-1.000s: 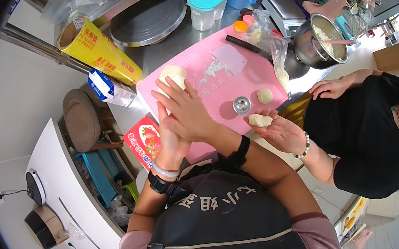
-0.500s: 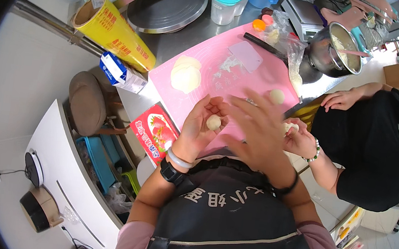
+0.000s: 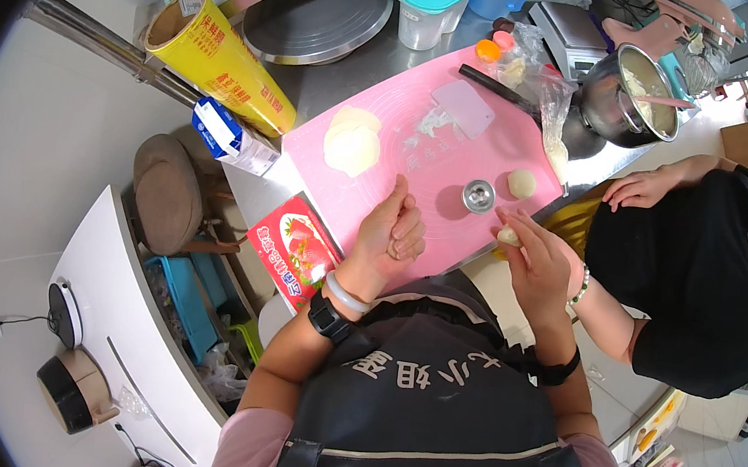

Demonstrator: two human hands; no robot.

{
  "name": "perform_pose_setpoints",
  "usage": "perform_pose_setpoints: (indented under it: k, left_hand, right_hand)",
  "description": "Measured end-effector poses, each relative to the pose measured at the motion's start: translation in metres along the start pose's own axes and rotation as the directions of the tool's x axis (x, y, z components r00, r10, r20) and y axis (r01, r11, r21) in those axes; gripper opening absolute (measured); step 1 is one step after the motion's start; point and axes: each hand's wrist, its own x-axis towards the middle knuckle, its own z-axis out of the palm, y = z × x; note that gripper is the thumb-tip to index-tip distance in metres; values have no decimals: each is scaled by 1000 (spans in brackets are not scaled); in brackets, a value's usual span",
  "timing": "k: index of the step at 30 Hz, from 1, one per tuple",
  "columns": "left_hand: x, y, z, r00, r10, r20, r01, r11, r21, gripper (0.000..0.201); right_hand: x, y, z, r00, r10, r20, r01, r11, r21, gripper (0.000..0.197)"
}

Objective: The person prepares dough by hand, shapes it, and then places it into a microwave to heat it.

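**A:** What is the person working at right now?

**B:** Portioning dough, as far as I can judge. The right hand [image 3: 534,262] is holding a small dough piece [image 3: 508,237] at the near edge of the pink mat [image 3: 420,160], with the fingers [image 3: 524,229] pinched together on it. It looks to be hovering just over the mat's edge rather than resting on it.

**A:** And the left hand?

**B:** The left hand [image 3: 390,231] is lying on the mat near its front edge, curled into a loose fist. I cannot tell whether anything is inside it.

**A:** What is lying around them?

**B:** A rounded dough ball [image 3: 521,183] is sitting on the mat just beyond the right hand, beside a small metal cup [image 3: 479,195]. A larger flattened dough lump [image 3: 352,142] is lying toward the mat's left side, and a pale scraper [image 3: 462,107] at the far end. Another person's hand [image 3: 643,187] is resting on the tabletop [image 3: 336,89] edge to the right.

**A:** So which step is this?

**B:** Shaping one small piece, I would say, with one ball already finished. The next move probably calls for both palms: the left hand opening and coming across, then gentle rolling pressure so the soft piece is rounding rather than squashing.
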Motion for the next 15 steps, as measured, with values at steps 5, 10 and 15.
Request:
perform_pose_setpoints:
  k: [5, 10, 15]
  left_hand:
    - [12, -10, 16, 998, -39, -43, 40, 999, 32, 37]
    - [5, -26, 36, 994, 98, 49, -102, 993, 68, 58]
    - [4, -19, 46, 999, 48, -9, -48, 997, -62, 61]
  right_hand:
    - [21, -42, 20, 972, -230, -53, 236, 956, 174, 31]
    - [38, -52, 60, 930, -352, 111, 336, 932, 138, 40]
    - [55, -47, 75, 958, -247, 142, 236, 967, 91, 58]
